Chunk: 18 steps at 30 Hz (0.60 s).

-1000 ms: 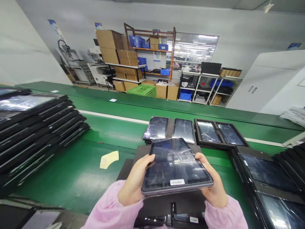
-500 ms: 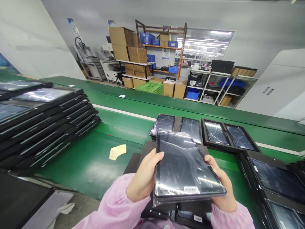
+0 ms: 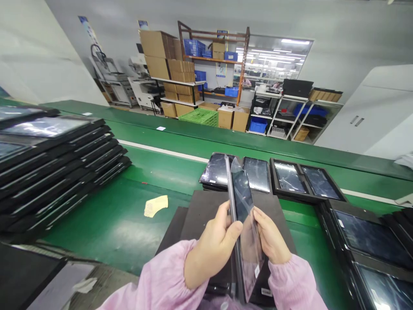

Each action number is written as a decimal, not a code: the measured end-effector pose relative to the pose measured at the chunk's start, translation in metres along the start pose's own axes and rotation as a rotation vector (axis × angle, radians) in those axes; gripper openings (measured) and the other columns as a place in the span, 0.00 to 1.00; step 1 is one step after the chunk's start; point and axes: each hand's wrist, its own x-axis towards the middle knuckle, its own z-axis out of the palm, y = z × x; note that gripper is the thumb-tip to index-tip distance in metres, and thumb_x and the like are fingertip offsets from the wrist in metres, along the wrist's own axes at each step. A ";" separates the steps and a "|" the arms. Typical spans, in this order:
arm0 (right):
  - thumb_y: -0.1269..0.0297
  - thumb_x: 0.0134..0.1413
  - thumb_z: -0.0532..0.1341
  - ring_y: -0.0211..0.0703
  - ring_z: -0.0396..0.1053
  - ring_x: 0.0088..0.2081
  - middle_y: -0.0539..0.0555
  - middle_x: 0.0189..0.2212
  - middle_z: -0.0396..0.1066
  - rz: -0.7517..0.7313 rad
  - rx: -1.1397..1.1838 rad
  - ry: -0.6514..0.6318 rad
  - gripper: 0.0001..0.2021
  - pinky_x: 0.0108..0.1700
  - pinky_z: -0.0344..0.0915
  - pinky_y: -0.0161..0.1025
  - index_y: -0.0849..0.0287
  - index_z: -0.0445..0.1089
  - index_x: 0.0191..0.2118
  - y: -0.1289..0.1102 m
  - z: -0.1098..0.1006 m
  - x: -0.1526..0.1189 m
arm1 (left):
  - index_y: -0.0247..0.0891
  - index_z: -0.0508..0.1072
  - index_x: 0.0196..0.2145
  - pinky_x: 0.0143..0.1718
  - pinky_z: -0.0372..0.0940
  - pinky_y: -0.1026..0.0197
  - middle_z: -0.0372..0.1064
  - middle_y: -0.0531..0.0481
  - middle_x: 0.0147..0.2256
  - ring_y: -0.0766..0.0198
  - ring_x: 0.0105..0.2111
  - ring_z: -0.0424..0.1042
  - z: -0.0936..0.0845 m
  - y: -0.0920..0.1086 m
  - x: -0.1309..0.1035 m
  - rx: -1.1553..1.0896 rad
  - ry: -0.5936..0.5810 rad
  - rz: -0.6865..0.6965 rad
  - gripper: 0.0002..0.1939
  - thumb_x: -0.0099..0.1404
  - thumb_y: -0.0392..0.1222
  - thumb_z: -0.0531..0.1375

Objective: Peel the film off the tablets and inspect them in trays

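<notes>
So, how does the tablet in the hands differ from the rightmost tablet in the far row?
The held tablet is turned steeply on its side; the far-row tablet lies screen up. The left hand grips the held tablet, while a black tray surrounds the far-row tablet. Both have dark, glossy screens.

The left hand [image 3: 213, 244] holds a tablet [image 3: 240, 198], the right hand [image 3: 271, 237] clear film [image 3: 251, 254].

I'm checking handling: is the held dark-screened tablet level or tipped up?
Tipped up: the thin, dark-screened tablet stands steeply in the left hand, its narrow grey edge showing.
</notes>
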 end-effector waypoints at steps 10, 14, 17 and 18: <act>0.59 0.47 0.67 0.48 0.68 0.49 0.56 0.45 0.73 0.012 0.078 0.035 0.17 0.56 0.59 0.42 0.59 0.73 0.43 0.008 -0.008 -0.008 | 0.35 0.51 0.56 0.29 0.60 0.63 0.71 0.50 0.30 0.62 0.26 0.68 0.017 -0.016 -0.007 -0.037 -0.105 0.049 0.27 0.65 0.53 0.50; 0.60 0.46 0.68 0.45 0.69 0.46 0.55 0.43 0.74 0.007 0.105 0.051 0.16 0.53 0.61 0.39 0.58 0.73 0.43 0.012 -0.017 -0.008 | 0.37 0.57 0.50 0.34 0.62 0.61 0.72 0.47 0.33 0.60 0.30 0.70 0.018 -0.017 -0.013 0.000 -0.079 0.092 0.23 0.63 0.54 0.53; 0.61 0.45 0.69 0.42 0.71 0.40 0.53 0.37 0.75 -0.014 0.161 0.073 0.12 0.47 0.65 0.36 0.59 0.74 0.37 0.016 -0.015 -0.009 | 0.40 0.65 0.34 0.32 0.60 0.63 0.69 0.50 0.27 0.61 0.29 0.68 0.022 -0.005 -0.012 0.149 0.043 0.104 0.13 0.66 0.51 0.49; 0.61 0.45 0.68 0.40 0.72 0.36 0.51 0.32 0.75 -0.002 0.197 0.092 0.10 0.43 0.67 0.34 0.60 0.74 0.33 0.018 -0.012 -0.009 | 0.40 0.65 0.29 0.32 0.60 0.63 0.68 0.50 0.26 0.62 0.29 0.67 0.025 -0.001 -0.010 0.183 0.069 0.124 0.15 0.67 0.49 0.47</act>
